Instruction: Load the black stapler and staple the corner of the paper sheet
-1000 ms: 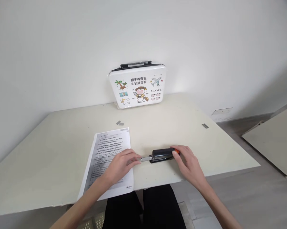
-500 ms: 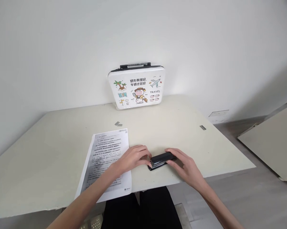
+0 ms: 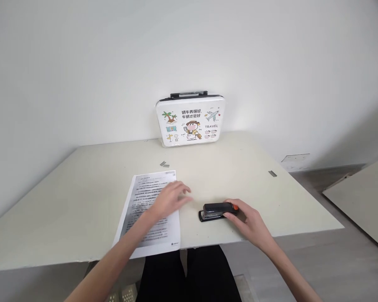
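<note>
A black stapler (image 3: 218, 209) with an orange patch at its rear lies on the table near the front edge. My right hand (image 3: 247, 218) grips its rear end between thumb and fingers. To the left of the stapler, my left hand (image 3: 170, 199) hovers with fingers apart and nothing between them, slightly blurred. Beneath that hand and forearm is a printed sheet of paper (image 3: 144, 205), partly covered by them. Its lower edge reaches the table's front edge.
A white cartoon-printed case (image 3: 191, 121) with a black handle leans against the wall at the back of the table (image 3: 91, 184). Grey staple strips (image 3: 164, 164) lie beyond the paper, and another staple strip (image 3: 272, 173) rests near the right edge.
My left hand has let go of the stapler's front end and moved left and up, over the paper. My right hand stays on the stapler. The whole view has shifted slightly.
</note>
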The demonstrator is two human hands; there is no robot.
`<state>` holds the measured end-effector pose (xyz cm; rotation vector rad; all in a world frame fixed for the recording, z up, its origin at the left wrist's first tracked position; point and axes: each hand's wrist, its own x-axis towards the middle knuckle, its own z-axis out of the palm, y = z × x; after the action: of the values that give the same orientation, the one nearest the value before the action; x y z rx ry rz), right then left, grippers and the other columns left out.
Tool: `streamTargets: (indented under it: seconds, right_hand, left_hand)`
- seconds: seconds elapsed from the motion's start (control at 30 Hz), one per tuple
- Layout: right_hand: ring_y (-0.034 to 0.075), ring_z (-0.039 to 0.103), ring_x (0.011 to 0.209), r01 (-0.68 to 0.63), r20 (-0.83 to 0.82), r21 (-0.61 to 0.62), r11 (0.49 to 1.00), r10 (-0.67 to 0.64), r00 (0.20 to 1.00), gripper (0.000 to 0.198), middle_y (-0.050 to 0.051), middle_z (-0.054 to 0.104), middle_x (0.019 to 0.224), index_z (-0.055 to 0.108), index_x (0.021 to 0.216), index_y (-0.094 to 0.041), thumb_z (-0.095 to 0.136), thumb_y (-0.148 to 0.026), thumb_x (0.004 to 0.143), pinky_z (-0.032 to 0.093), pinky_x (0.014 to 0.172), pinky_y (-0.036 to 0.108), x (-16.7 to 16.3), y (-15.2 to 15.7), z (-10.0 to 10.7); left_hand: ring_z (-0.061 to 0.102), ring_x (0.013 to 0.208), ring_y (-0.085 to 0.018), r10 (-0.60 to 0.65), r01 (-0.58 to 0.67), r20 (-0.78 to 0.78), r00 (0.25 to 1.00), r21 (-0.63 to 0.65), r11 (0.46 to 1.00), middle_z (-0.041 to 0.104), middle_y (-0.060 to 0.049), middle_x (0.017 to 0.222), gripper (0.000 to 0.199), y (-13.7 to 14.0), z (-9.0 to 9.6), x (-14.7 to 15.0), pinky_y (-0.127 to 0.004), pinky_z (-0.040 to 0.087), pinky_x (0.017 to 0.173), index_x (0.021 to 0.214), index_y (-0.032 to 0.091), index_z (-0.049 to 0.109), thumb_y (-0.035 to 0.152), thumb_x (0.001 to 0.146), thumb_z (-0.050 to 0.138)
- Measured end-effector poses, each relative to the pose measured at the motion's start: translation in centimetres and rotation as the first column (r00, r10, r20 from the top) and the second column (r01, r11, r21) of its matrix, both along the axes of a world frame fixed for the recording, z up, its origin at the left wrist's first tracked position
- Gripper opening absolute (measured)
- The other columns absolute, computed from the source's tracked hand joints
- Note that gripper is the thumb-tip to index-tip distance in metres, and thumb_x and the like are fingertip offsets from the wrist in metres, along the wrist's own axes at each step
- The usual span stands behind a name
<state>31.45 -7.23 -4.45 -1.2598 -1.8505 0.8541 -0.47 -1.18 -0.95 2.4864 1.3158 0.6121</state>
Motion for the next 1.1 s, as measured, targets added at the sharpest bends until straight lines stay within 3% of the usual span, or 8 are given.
streamTargets:
  seconds: [0.07, 0.13, 0.27, 0.37, 0.53, 0.7, 0.97, 1.1]
  right_hand:
    - [0.024, 0.07, 0.106, 0.003, 0.001, 0.012, 1.0, -0.003, 1.0, 0.033, 0.007, 0.074, 0.12, 0.066, 0.121, -0.027, 0.058, -0.052, 0.101, 0.059, 0.087, 0.033, -0.1, -0.1, 0.0]
    - [0.024, 0.071, 0.108, 0.006, 0.009, 0.041, 0.999, -0.007, 1.0, 0.033, 0.007, 0.074, 0.12, 0.067, 0.121, -0.027, 0.059, -0.053, 0.101, 0.059, 0.088, 0.033, -0.1, -0.1, -0.2]
    - [0.024, 0.072, 0.105, 0.024, 0.035, 0.079, 0.997, -0.027, 0.999, 0.033, 0.006, 0.076, 0.118, 0.068, 0.119, -0.028, 0.059, -0.054, 0.1, 0.061, 0.086, 0.032, 0.0, 0.0, -0.4]
    - [0.024, 0.072, 0.104, 0.024, 0.034, 0.071, 0.997, -0.027, 0.999, 0.033, 0.005, 0.076, 0.118, 0.069, 0.119, -0.029, 0.059, -0.054, 0.099, 0.061, 0.084, 0.032, -0.1, -0.1, -0.4]
    - [0.026, 0.07, 0.11, 0.024, 0.011, 0.042, 0.999, -0.024, 1.0, 0.034, 0.005, 0.075, 0.121, 0.068, 0.12, -0.029, 0.06, -0.055, 0.099, 0.057, 0.094, 0.037, -0.1, -0.2, -0.5]
    - [0.028, 0.068, 0.115, 0.021, -0.001, 0.021, 1.0, -0.021, 1.0, 0.038, 0.007, 0.073, 0.125, 0.068, 0.121, -0.028, 0.06, -0.058, 0.098, 0.056, 0.098, 0.04, -0.1, -0.2, -0.7]
    - [0.027, 0.068, 0.115, 0.033, -0.011, 0.023, 0.999, -0.033, 0.999, 0.037, 0.005, 0.074, 0.124, 0.068, 0.12, -0.029, 0.061, -0.058, 0.097, 0.054, 0.101, 0.039, -0.2, -0.2, -0.9]
    - [0.026, 0.068, 0.114, 0.037, -0.006, 0.023, 0.999, -0.037, 0.999, 0.038, 0.005, 0.074, 0.124, 0.069, 0.12, -0.029, 0.061, -0.058, 0.097, 0.056, 0.098, 0.038, -0.2, -0.2, -1.0]
  left_hand:
    - [0.064, 0.101, -0.025, 0.239, -0.237, -0.006, 0.971, 0.106, 0.966, 0.069, -0.006, 0.103, 0.024, 1.5, -0.3, -3.2, -0.04, 0.049, 0.095, 0.106, 0.023, 0.066, 0.042, 0.106, 0.05]
    - [0.061, 0.106, -0.027, 0.44, -0.427, -0.039, 0.897, 0.183, 0.886, 0.066, -0.009, 0.108, 0.025, 3.0, -0.8, -6.3, -0.044, 0.048, 0.099, 0.104, 0.023, 0.064, 0.036, 0.106, 0.044]
    - [0.052, 0.119, -0.037, 0.559, -0.541, -0.029, 0.828, 0.213, 0.813, 0.06, -0.017, 0.12, 0.023, 3.8, -2.3, -9.5, -0.058, 0.041, 0.107, 0.11, 0.02, 0.063, 0.037, 0.1, 0.05]
    - [0.05, 0.121, -0.037, 0.578, -0.564, -0.013, 0.816, 0.202, 0.801, 0.059, -0.016, 0.124, 0.026, 2.4, -3.2, -8.6, -0.058, 0.04, 0.107, 0.11, 0.02, 0.062, 0.041, 0.101, 0.048]
    - [0.051, 0.124, -0.03, 0.429, -0.43, 0.033, 0.903, 0.093, 0.898, 0.061, -0.008, 0.125, 0.027, -1.2, -3.6, -5.1, -0.053, 0.037, 0.111, 0.105, 0.024, 0.061, 0.045, 0.105, 0.044]
    - [0.053, 0.123, -0.027, 0.365, -0.367, 0.071, 0.928, 0.023, 0.93, 0.063, -0.006, 0.125, 0.026, -4.1, -3.0, -3.1, -0.051, 0.037, 0.111, 0.107, 0.026, 0.06, 0.044, 0.107, 0.043]
    - [0.047, 0.124, -0.03, 0.396, -0.398, 0.039, 0.917, 0.065, 0.915, 0.057, -0.009, 0.124, 0.031, -5.4, -3.7, -2.7, -0.054, 0.038, 0.111, 0.126, 0.025, 0.06, 0.043, 0.106, 0.045]
    - [0.048, 0.119, -0.032, 0.44, -0.44, 0.028, 0.898, 0.097, 0.892, 0.055, -0.011, 0.121, 0.032, -5.3, -4.0, -2.6, -0.056, 0.04, 0.108, 0.122, 0.022, 0.061, 0.045, 0.104, 0.047]
